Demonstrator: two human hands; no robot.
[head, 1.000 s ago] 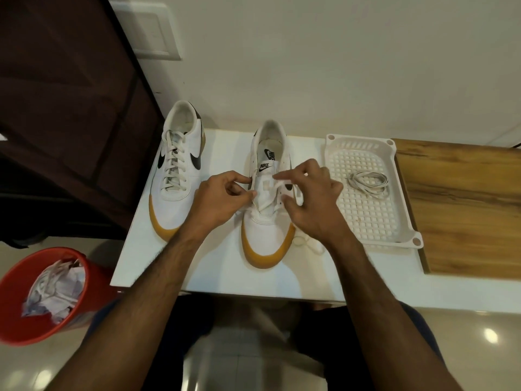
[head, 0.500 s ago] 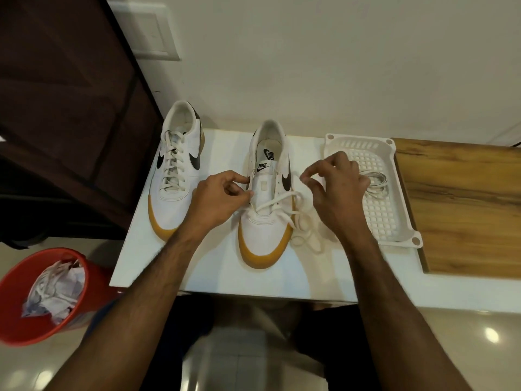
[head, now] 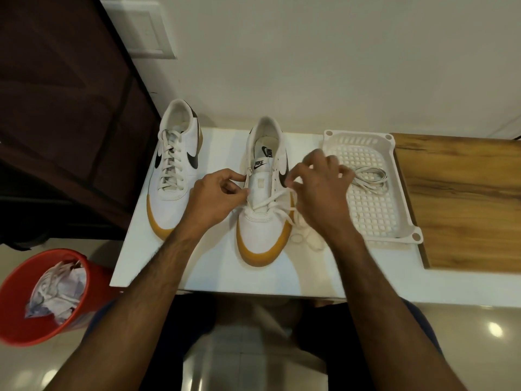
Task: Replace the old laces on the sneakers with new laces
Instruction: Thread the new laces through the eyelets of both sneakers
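Two white sneakers with gum soles stand on the white table. The left sneaker is fully laced. The middle sneaker has a white lace crossed only through its lowest eyelets. The rest of that lace lies in a loose pile to the shoe's right. My left hand pinches the shoe's left eyelet edge beside the tongue. My right hand pinches the lace at the shoe's right side. Another coiled white lace lies in the white perforated tray.
A wooden board lies right of the tray. On the floor at the lower left, a red bin holds crumpled white material. A dark cabinet stands at the left. The wall is close behind the shoes.
My right hand left the tongue and drew the lace out to the right, then came back a little toward the shoe. The crossed lace now shows. My left hand stayed put.
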